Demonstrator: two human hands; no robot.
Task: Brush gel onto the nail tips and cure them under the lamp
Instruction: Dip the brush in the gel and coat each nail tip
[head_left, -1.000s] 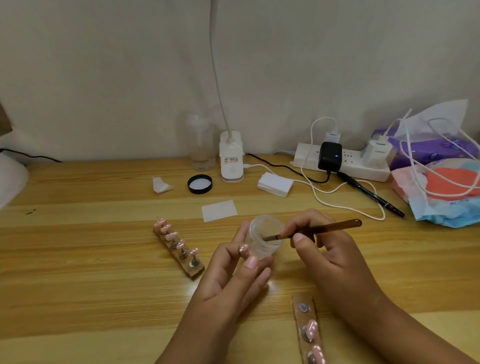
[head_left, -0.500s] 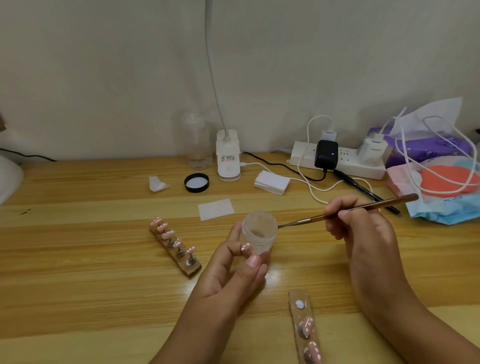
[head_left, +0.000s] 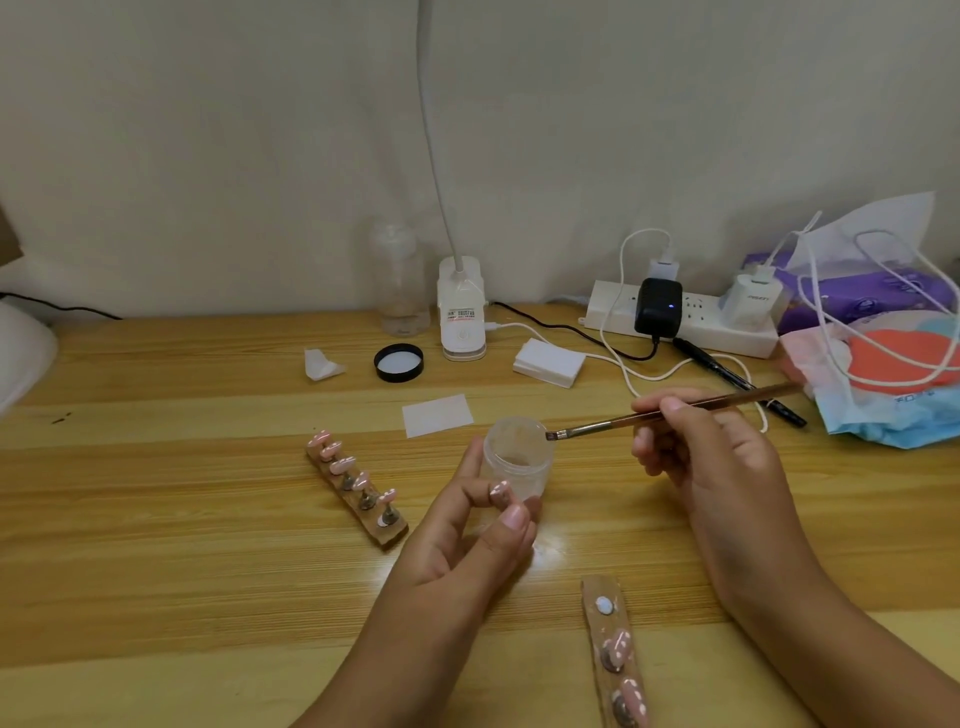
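Head view: right hand (head_left: 711, 457) holds brush (head_left: 670, 413) at jar (head_left: 517, 457) rim.

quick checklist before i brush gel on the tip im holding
1. Thin brown-handled brush pinched in the right hand: ok.
2. Bristles out of the small clear plastic jar, at its rim: ok.
3. Enough gel on the bristles: cannot tell, too small to see.
4. Pink nail tip pinched by the left hand, which also holds the jar: ok.
5. Round black lid off the jar, lying on the wooden table: ok.
6. White gooseneck lamp ready for curing: cannot tell, its head is out of frame.
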